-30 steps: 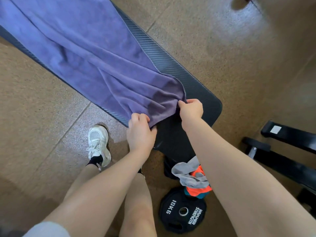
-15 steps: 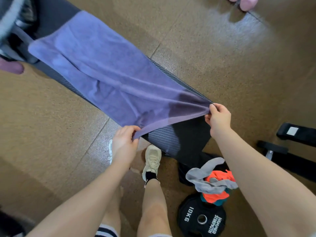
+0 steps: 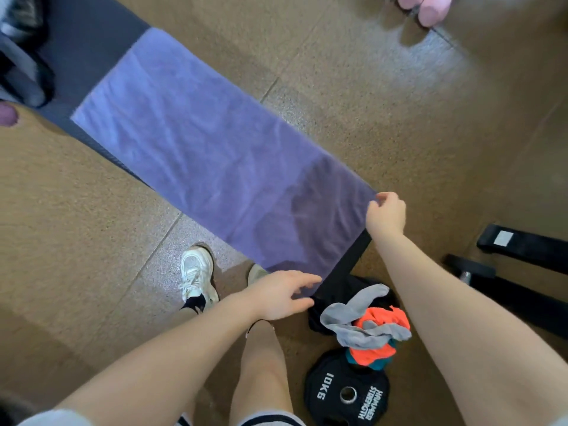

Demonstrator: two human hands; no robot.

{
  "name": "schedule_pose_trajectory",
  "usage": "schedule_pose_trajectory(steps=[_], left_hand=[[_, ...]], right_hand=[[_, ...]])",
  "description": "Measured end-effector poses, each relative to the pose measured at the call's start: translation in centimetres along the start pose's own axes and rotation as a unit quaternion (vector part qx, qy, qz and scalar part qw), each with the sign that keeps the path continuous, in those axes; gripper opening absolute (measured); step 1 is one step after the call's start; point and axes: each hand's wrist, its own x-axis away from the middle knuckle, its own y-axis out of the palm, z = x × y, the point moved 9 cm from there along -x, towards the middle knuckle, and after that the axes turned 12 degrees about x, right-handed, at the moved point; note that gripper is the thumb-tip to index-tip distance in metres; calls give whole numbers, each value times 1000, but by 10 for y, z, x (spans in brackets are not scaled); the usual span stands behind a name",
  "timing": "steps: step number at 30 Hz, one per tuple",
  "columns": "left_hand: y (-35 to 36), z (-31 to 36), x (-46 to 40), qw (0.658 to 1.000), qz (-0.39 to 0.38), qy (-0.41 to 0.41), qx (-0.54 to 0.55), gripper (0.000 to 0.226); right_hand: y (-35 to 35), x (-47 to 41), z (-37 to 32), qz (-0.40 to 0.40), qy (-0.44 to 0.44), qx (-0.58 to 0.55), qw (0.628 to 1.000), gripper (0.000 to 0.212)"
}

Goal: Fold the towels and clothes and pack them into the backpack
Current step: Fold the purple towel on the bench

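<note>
A long purple towel [image 3: 196, 149] lies spread flat along a black padded bench [image 3: 92, 47]. My right hand [image 3: 385, 215] pinches its near right corner. My left hand [image 3: 281, 295] holds the near left corner between thumb and fingers, the fingers partly spread. The near edge of the towel is stretched taut between both hands. A pile of clothes, grey [image 3: 359, 318] and orange [image 3: 381, 336] over something dark, sits on the floor just below the bench end. No backpack is plainly in view.
A black 10 kg weight plate [image 3: 347, 392] lies on the floor by the clothes. Black bench legs or equipment bars [image 3: 522, 250] stand at right. Pink dumbbells [image 3: 427, 7] are at the top right. My feet in white shoes [image 3: 196, 272] stand left of the bench end.
The towel has gone from bunched at its near end to spread flat. My hands have moved apart and drawn the near edge toward me.
</note>
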Motion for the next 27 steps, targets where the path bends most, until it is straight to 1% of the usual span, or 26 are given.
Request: schedule_pose_trajectory(steps=[3, 7, 11, 13, 15, 16, 18, 20, 22, 24, 26, 27], left_hand=[[-52, -11, 16, 996, 78, -39, -12, 39], [-148, -43, 55, 976, 198, -94, 2, 27], [-255, -87, 98, 931, 327, -156, 40, 27], [-307, -109, 114, 906, 384, -173, 47, 27], [-348, -128, 123, 883, 425, -194, 46, 28], [-372, -144, 125, 875, 437, -204, 45, 29], [-403, -164, 120, 870, 441, -216, 38, 30], [-427, -178, 114, 865, 442, -233, 39, 32], [-445, -185, 107, 860, 443, -253, 25, 34], [-456, -189, 97, 863, 430, -264, -4, 35], [-461, -194, 90, 869, 414, -268, -36, 35], [-461, -196, 87, 871, 407, -269, -55, 36]], right_hand=[[14, 29, -65, -54, -141, 32, 988, 27], [35, 70, -173, -107, -276, 44, 954, 24], [68, 102, -274, -148, -361, 52, 919, 17], [85, 110, -321, -152, -392, 53, 906, 16], [101, 113, -360, -147, -417, 58, 895, 16], [117, 113, -384, -146, -427, 71, 889, 17], [139, 111, -417, -133, -446, 98, 880, 19], [161, 104, -445, -115, -467, 125, 868, 20], [184, 95, -467, -101, -488, 176, 849, 20], [197, 88, -483, -89, -489, 212, 841, 22], [202, 87, -497, -79, -494, 217, 838, 22], [204, 90, -503, -77, -506, 218, 831, 22]])
